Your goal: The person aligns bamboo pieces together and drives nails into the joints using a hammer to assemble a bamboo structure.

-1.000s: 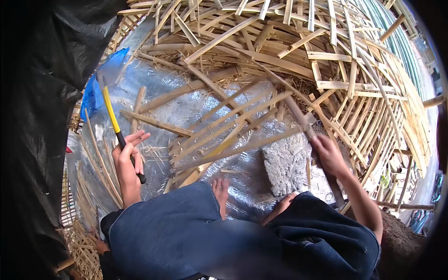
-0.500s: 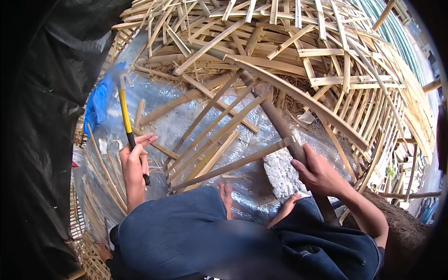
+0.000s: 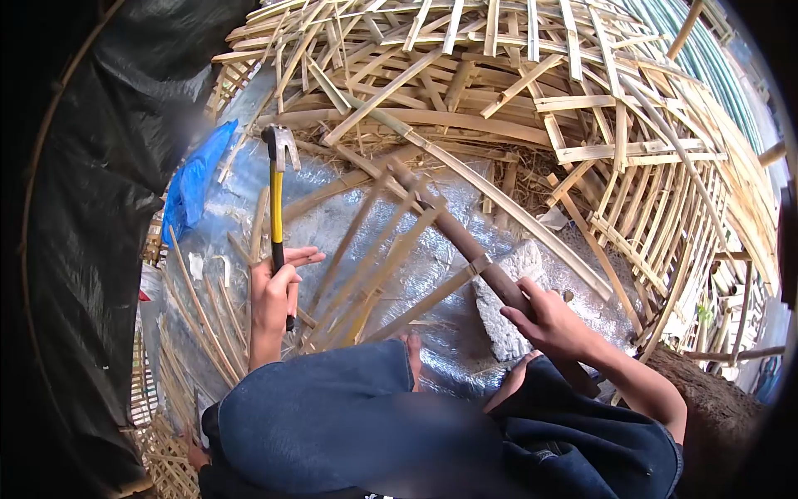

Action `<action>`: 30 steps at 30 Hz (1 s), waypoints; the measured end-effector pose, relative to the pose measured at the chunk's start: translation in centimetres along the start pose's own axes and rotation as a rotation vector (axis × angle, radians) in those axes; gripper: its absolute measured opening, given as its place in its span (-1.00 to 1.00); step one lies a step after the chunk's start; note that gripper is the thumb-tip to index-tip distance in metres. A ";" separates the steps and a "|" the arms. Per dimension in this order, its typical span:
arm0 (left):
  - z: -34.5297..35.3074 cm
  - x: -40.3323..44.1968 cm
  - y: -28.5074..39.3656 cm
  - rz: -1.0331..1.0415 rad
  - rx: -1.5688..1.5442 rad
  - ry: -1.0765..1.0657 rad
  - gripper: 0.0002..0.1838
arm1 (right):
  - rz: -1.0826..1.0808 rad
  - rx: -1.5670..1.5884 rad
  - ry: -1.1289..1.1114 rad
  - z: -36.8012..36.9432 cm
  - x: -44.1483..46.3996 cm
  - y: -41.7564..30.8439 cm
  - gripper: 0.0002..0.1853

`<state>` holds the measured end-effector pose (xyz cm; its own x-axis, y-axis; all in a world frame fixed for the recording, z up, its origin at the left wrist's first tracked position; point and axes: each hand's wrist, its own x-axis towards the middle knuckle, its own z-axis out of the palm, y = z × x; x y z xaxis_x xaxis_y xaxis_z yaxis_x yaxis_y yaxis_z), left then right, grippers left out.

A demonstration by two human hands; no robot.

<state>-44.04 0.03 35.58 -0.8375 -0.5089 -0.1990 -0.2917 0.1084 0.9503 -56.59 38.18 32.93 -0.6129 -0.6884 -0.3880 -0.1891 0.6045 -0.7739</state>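
My left hand [image 3: 273, 291] holds a claw hammer [image 3: 277, 208] upright by its black grip, with some fingers stretched out to the side. The hammer has a yellow and black handle and its metal head is at the top. My right hand [image 3: 544, 320] is wrapped round a dark wooden pole [image 3: 465, 244], which slants up to the left. Several bamboo slats [image 3: 386, 270] fan down and left from the pole, some blurred. Where the slats meet the pole, the fastening is too small to make out.
A grey block [image 3: 503, 320] lies near my feet on shiny sheeting [image 3: 440, 312]. Woven bamboo [image 3: 665, 200] curves round the back and right. A blue plastic bag [image 3: 195, 179] and black sheeting [image 3: 100, 208] are at left. Another person's hand [image 3: 197, 449] shows at lower left.
The hammer has moved right and now stands more upright. The pole with its slats has shifted left and down. A long bamboo strip behind it lies lower. Both hands keep their hold.
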 end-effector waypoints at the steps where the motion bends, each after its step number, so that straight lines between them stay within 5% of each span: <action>1: 0.0 0.0 -0.1 -0.009 -0.002 0.002 -0.58 | -0.017 0.016 0.028 -0.9 -0.9 -1.4 -0.63; 4: -0.4 -0.6 1.0 -0.012 -0.012 -0.001 -0.59 | -0.008 0.078 0.065 -3.5 -2.9 -4.9 -0.70; 13: -8.3 -7.3 12.1 0.285 0.015 0.483 -0.55 | -0.281 0.110 0.176 -9.0 -5.8 -8.3 -0.85; 15: -9.8 -8.7 13.3 0.328 0.081 0.550 -0.54 | -0.332 0.347 0.231 -11.0 -6.7 -7.6 -0.89; 19: -9.1 -10.5 13.6 0.318 0.129 0.649 -0.55 | -0.641 0.360 0.412 -11.7 -5.4 -5.3 -0.57; 30: -5.8 -10.0 9.1 0.144 0.132 0.536 -0.57 | -0.424 0.465 0.807 -16.4 2.0 -2.1 -0.57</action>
<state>-35.61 1.13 47.66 -0.5315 -0.8396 0.1126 -0.2759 0.2972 0.9141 -70.04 42.08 42.00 -0.9310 -0.2307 0.2829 -0.2996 0.0399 -0.9532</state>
